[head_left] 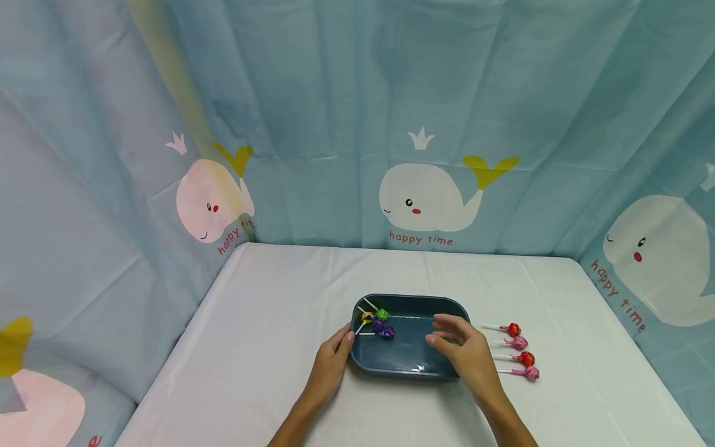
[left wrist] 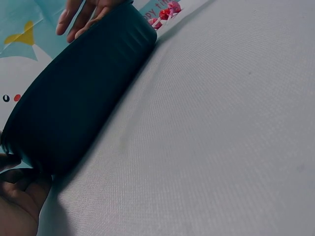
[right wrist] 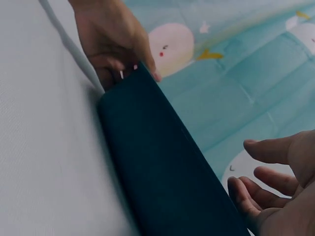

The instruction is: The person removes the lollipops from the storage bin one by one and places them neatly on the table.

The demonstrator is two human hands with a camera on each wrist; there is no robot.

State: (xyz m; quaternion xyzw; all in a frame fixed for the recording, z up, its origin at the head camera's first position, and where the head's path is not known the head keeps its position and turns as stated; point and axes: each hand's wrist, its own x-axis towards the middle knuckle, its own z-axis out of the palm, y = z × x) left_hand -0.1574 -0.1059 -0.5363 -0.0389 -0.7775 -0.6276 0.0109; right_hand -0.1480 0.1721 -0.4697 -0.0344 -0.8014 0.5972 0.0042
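While the left hand (head_left: 331, 366) grips the blue tray (head_left: 413, 351) by its left end, thumb at the rim, the right hand (head_left: 468, 347) holds nothing, its fingers loosely parted over the right end. The tray stands on the worktop (head_left: 268, 323) with green, yellow and purple lollipops (head_left: 388, 333) at its left; red and pink lollipops (head_left: 527, 358) lie to its right. The tray is probably light, stiff and smooth, best held by opposite ends.
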